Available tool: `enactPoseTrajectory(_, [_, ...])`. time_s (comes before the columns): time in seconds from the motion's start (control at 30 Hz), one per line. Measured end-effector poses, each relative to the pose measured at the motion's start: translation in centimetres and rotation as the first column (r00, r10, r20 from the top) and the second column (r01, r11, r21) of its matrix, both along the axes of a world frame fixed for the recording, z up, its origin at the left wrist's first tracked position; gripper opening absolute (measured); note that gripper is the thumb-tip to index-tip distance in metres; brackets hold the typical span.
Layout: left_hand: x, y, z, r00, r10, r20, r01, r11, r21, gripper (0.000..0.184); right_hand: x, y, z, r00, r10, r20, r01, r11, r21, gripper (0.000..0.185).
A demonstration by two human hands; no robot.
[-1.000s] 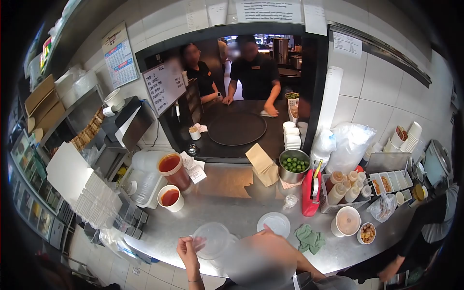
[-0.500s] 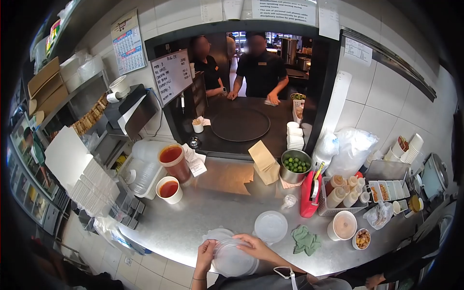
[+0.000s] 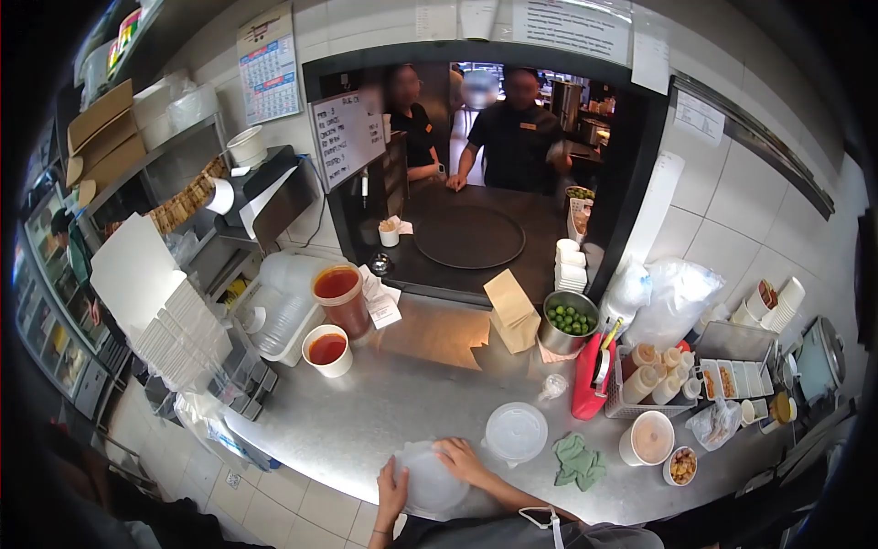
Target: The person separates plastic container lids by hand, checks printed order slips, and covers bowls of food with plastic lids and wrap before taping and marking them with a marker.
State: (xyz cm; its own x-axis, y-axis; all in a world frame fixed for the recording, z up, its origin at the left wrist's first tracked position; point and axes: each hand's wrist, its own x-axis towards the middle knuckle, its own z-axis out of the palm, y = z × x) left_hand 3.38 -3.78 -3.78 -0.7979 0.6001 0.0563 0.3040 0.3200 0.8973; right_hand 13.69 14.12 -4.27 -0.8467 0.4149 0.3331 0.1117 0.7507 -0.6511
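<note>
Round translucent plastic lids (image 3: 428, 482) lie at the near edge of the steel counter, overlapping so that I cannot tell how many there are. My left hand (image 3: 393, 488) grips their left rim, fingers along the edge. From the upper right, my right hand (image 3: 463, 459) curls its fingers over the rim. Just right of my right hand stands a round lidded plastic tub or lid (image 3: 517, 432). A crumpled green cloth (image 3: 578, 460) lies further right.
Left on the counter (image 3: 302, 412) stand a tub of red sauce (image 3: 342, 306) and a smaller cup (image 3: 326, 351). Behind are paper bags (image 3: 512, 311) and a pot of green limes (image 3: 569, 319). Sauce bottles (image 3: 651, 375) stand right. Two people face me beyond the pass window's round tray (image 3: 469, 237).
The lid my hands held raised is now lower, lined up over the ones beneath. My right hand has shifted slightly left onto its rim. The camera view has turned slightly left.
</note>
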Motion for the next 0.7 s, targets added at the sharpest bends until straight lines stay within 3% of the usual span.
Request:
enactPoseTrajectory(0.1, [1.9,-1.2,0.0,0.998,-0.055,-0.019,0.054,0.997,-0.054,0.050,2.4,-1.3,0.9,0.998,-0.050,0.027,0.057,0.927,-0.371,0.044])
enactPoseTrajectory(0.17, [2.5,-1.7,0.1,0.996,-0.092,0.019,0.092,0.994,-0.054,0.052,3.6,-0.9,1.6,0.980,0.003,0.198,0.095,0.869,-0.486,0.053])
enactPoseTrajectory(0.2, [2.3,-1.9,-1.0,0.991,-0.102,0.083,0.104,0.995,-0.013,0.056,3.9,-0.7,2.1,0.960,0.037,0.278,0.124,0.834,-0.538,0.057])
enactPoseTrajectory(0.23, [2.4,-2.1,-0.5,0.961,-0.112,0.253,0.098,0.993,0.069,0.057,3.9,-0.2,2.1,0.953,0.119,0.279,0.061,0.825,-0.561,0.059])
enactPoseTrajectory(0.3, [2.2,-1.9,0.9,0.814,-0.157,0.559,0.036,0.975,0.221,0.059,3.6,0.9,2.0,0.920,0.284,0.270,-0.067,0.793,-0.606,0.062])
enactPoseTrajectory(0.4, [2.7,-2.5,3.6,0.761,-0.152,0.631,-0.022,0.966,0.259,0.068,3.5,0.7,4.0,0.926,0.323,0.194,-0.054,0.624,-0.780,0.061])
enactPoseTrajectory(0.43, [2.8,-2.9,4.2,0.750,-0.154,0.643,-0.040,0.960,0.277,0.069,3.5,0.6,4.8,0.926,0.355,0.126,-0.119,0.594,-0.795,0.062])
enactPoseTrajectory(0.5, [2.8,-3.6,5.4,0.722,-0.246,0.647,0.109,0.963,0.245,0.074,3.5,0.2,6.5,0.901,0.434,-0.007,-0.256,0.520,-0.815,0.063])
enactPoseTrajectory(0.6, [2.8,-3.8,8.8,0.716,-0.294,0.633,0.263,0.954,0.145,0.078,3.6,-0.3,8.8,0.891,0.454,0.008,-0.317,0.635,-0.704,0.067])
enactPoseTrajectory(0.7, [2.0,-2.6,6.5,0.751,-0.391,0.531,0.230,0.910,0.345,0.078,3.4,-0.3,11.7,0.938,0.342,-0.057,-0.293,0.694,-0.658,0.071])
